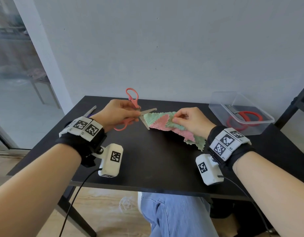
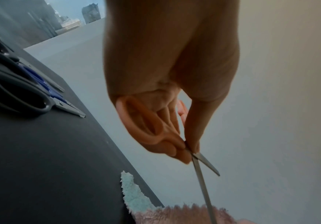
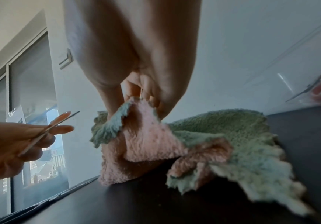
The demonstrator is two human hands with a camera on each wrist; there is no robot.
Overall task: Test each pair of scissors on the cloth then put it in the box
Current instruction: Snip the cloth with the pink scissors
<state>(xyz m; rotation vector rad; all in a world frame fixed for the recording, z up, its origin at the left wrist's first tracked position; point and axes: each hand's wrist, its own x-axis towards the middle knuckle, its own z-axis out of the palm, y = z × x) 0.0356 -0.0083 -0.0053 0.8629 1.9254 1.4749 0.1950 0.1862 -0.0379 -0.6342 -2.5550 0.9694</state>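
Observation:
My left hand [image 1: 120, 112] grips pink-handled scissors [image 1: 132, 100] near the pivot, with the blades spread wide apart. The blade tips sit at the left edge of a pink and green fleece cloth [image 1: 166, 124]. My right hand [image 1: 190, 119] pinches the cloth's upper fold and lifts it off the black table [image 1: 156, 159]. In the left wrist view the scissors [image 2: 146, 125] show a pink loop under my fingers, and one blade reaches the cloth [image 2: 174, 215]. The right wrist view shows the cloth [image 3: 148, 136] hanging from my fingers. A clear plastic box [image 1: 240, 112] at the back right holds red-handled scissors [image 1: 245, 119].
More scissors lie at the table's far left: a grey-handled pair [image 2: 17, 94] and a blue pair [image 2: 39, 80], with purple handles and blade tips [image 1: 91, 111] showing behind my left wrist. A wall stands close behind the table. A black frame [image 1: 298, 100] stands right of the box.

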